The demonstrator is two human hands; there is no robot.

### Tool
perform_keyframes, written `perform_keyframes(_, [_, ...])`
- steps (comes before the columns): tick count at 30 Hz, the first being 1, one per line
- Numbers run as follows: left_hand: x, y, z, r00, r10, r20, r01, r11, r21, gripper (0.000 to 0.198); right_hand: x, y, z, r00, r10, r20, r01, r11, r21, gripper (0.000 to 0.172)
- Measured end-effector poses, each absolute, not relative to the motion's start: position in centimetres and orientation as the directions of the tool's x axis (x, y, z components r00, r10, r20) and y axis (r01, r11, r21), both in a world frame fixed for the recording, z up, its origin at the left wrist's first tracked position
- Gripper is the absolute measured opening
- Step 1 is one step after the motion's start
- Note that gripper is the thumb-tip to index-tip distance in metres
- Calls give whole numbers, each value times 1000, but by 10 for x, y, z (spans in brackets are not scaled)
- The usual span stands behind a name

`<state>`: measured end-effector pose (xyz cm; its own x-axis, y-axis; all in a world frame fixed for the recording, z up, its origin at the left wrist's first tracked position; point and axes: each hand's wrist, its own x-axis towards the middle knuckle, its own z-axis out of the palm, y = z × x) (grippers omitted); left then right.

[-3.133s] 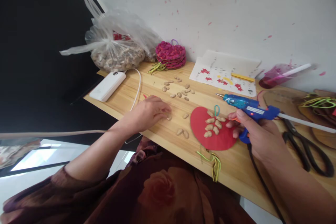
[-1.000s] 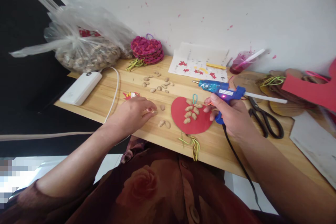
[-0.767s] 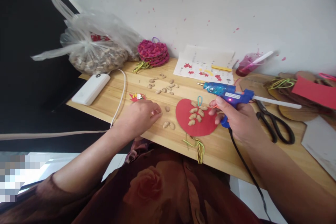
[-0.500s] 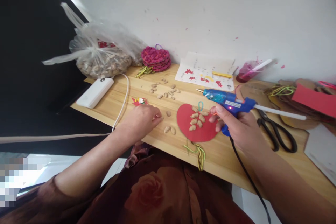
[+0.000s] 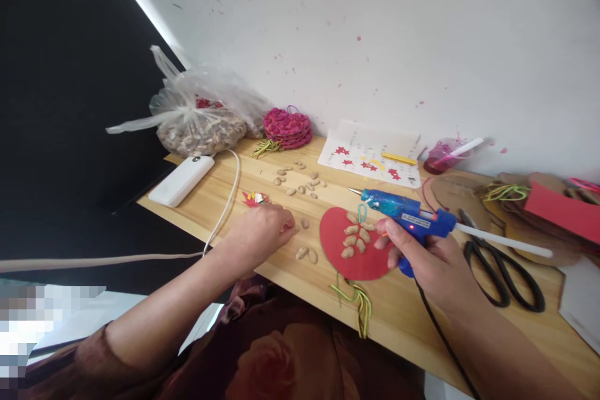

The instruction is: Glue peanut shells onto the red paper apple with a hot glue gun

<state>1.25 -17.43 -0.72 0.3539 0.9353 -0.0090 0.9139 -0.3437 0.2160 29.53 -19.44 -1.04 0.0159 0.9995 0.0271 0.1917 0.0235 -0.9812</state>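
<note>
My right hand [image 5: 429,256] is wrapped round the handle of a blue glue gun [image 5: 394,205], its metal nozzle pointing left and a white glue stick [image 5: 504,240] out of its back. Beneath the gun lies a red paper heart or apple shape [image 5: 335,256] with several peanuts [image 5: 364,235] set on it, a blue loop [image 5: 362,212] at the top and a yellow-green tassel [image 5: 362,306] at the bottom. My left hand [image 5: 262,231] hovers left of it, fingers pinched together; what they hold, if anything, is hidden. Loose peanuts [image 5: 307,254] lie near its fingertips.
More peanuts [image 5: 302,189] lie behind, with a white power bank [image 5: 182,181] and cable at left. Along the wall stand a bag of peanuts [image 5: 201,131], pink discs [image 5: 287,128], a paper sheet [image 5: 337,137] and a cup [image 5: 440,156]. Black scissors [image 5: 499,269] lie at right.
The whole scene sits lower in the picture as the camera view has tilted up. Both hands, the glue gun and the peanuts keep nearly the same places relative to each other.
</note>
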Motion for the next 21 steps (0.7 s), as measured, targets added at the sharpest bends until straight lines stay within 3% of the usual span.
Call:
perform_keyframes(3, [9,-172,-8,301,953,-15,885,-274,376,17,291,-198,-6,30,998,50,189,43,-981,26])
perform_keyframes(6, [5,-169,-9,255,965,-60,761,-163,628,14,288,-202,-3,26,998,61,187,55,-981,22])
perform_keyframes(8, [5,-166,-10,265,954,-141,569,-36,822,18,288,-204,-2,29,997,69,183,63,-981,21])
perform_keyframes(10, [9,-165,-11,311,922,-232,304,135,943,24,288,-205,-2,2,996,86,172,85,-982,21])
perform_keyframes(13, [20,-165,-15,379,869,-319,-22,353,935,33,291,-206,-3,-52,991,121,159,128,-979,22])
perform_keyframes(15, [28,-168,-19,409,841,-355,-141,442,886,40,292,-207,-4,-68,987,146,173,156,-973,22])
perform_keyframes(21, [37,-172,-22,401,828,-390,-235,505,830,49,297,-207,-11,-215,938,271,197,314,-929,12])
